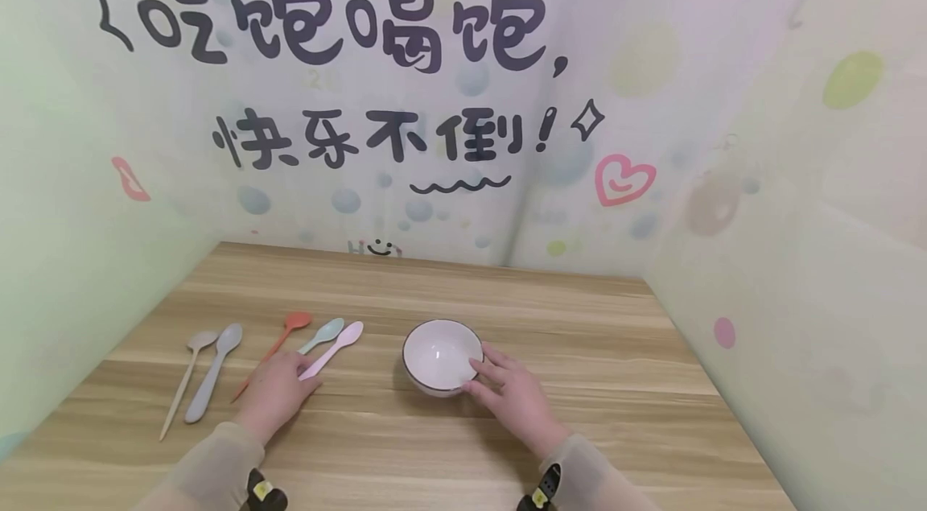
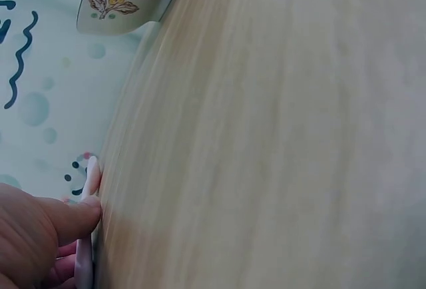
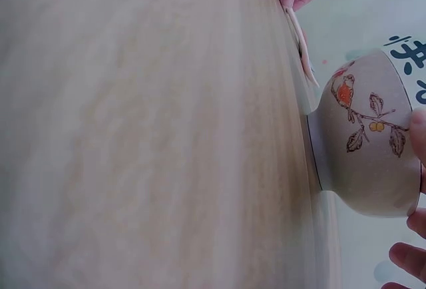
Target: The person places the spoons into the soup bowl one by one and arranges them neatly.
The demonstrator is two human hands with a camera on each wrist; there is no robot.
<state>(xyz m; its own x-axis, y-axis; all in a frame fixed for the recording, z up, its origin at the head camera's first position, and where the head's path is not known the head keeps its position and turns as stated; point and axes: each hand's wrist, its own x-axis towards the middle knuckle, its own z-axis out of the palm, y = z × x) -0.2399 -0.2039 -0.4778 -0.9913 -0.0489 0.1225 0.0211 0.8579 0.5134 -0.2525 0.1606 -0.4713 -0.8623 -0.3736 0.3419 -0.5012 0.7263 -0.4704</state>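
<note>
My left hand (image 1: 278, 392) is low over the spoons at the left, its thumb and fingers pinching the handle of a pale pink spoon (image 1: 351, 334). A mint spoon (image 1: 331, 329) and an orange spoon (image 1: 296, 321) lie close by, their handles partly hidden by that hand. Right of the middle stands a white bowl (image 1: 438, 352) with a dark rim. In the right wrist view its outer wall (image 3: 366, 132) shows a painted bird and leafy branch. My right hand (image 1: 520, 402) holds the bowl at its right rim, with fingertips over the edge.
Farther left, a grey-blue spoon (image 1: 212, 378) and a beige spoon (image 1: 190, 374) lie side by side on the wood-grain table (image 1: 615, 430). Walls close in the table at the back, left and right; the back wall (image 1: 471, 213) carries large dark lettering.
</note>
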